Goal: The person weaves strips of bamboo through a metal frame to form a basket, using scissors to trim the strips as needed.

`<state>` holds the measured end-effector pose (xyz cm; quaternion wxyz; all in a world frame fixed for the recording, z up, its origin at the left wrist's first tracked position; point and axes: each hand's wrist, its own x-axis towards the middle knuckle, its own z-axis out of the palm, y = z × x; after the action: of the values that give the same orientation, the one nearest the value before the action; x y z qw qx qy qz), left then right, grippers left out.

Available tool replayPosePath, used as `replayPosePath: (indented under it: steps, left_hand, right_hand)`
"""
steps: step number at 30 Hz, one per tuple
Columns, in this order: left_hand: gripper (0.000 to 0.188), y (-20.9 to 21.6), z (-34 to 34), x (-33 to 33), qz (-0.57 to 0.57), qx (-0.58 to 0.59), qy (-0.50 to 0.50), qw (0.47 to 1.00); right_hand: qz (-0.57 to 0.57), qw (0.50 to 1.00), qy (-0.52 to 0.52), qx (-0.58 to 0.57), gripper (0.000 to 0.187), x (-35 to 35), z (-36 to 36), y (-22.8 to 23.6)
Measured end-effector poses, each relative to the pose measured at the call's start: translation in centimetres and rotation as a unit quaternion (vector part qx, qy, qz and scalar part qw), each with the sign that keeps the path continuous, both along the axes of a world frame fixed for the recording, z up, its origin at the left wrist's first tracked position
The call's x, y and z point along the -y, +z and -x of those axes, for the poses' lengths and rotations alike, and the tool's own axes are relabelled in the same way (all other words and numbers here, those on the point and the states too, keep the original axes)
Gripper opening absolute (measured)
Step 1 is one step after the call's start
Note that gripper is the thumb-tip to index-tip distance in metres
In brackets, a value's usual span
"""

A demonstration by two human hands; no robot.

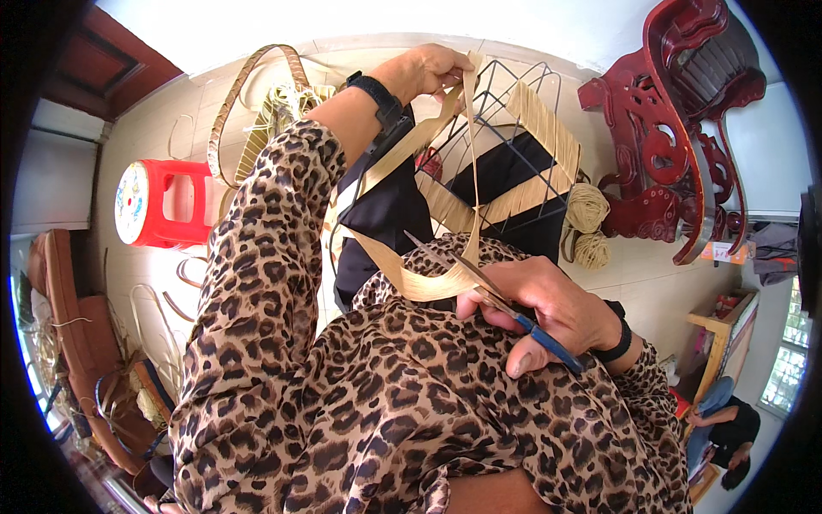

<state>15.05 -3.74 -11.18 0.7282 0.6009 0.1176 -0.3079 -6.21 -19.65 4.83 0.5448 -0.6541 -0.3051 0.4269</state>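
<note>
My left hand (428,70) is closed at the far edge of a black wire frame (491,77), pinching a flat tan raffia strip (414,284). That strip hangs from the fingers as a narrow band, then widens and curls over my lap. Scissors with blue handles (555,344) are in my right hand (561,300), their blades spread apart and pointing up and left. The strip's curl passes by the blades and right fingertips; whether those fingers also grip it, I cannot tell. Tan wrapping (545,122) covers parts of the frame, which rests by my dark-trousered knees.
Left of my arm stand a red plastic stool (168,206) and a woven basket with a tall handle (224,116). Yarn balls (587,207) lie right of the frame, near a carved dark-red wooden chair (638,146). Another person (732,433) sits at the lower right.
</note>
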Motion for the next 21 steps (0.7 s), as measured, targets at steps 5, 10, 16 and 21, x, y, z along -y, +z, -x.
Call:
replayPosePath:
  steps: [5, 10, 16, 21]
  left_hand:
    - [0.021, 0.4, 0.3, -0.3, -0.022, 0.007, -0.001, 1.000]
    - [0.021, 0.9, 0.3, -0.3, -0.011, 0.014, -0.020, 1.000]
    - [0.020, 0.3, 0.1, -0.6, 0.010, 0.008, -0.020, 1.000]
    - [0.020, -0.1, -0.4, -0.9, 0.029, 0.004, -0.053, 0.998]
  right_hand:
    - [-0.008, 0.999, 0.020, 0.028, 0.047, 0.2, 0.0, -0.3]
    - [-0.016, 0.998, 0.011, 0.057, 0.034, 0.3, 0.4, -0.6]
    - [-0.050, 0.990, -0.016, 0.129, 0.033, 0.6, 0.7, -1.1]
    - [-0.119, 0.984, -0.067, 0.118, 0.038, 1.3, 1.0, -2.1]
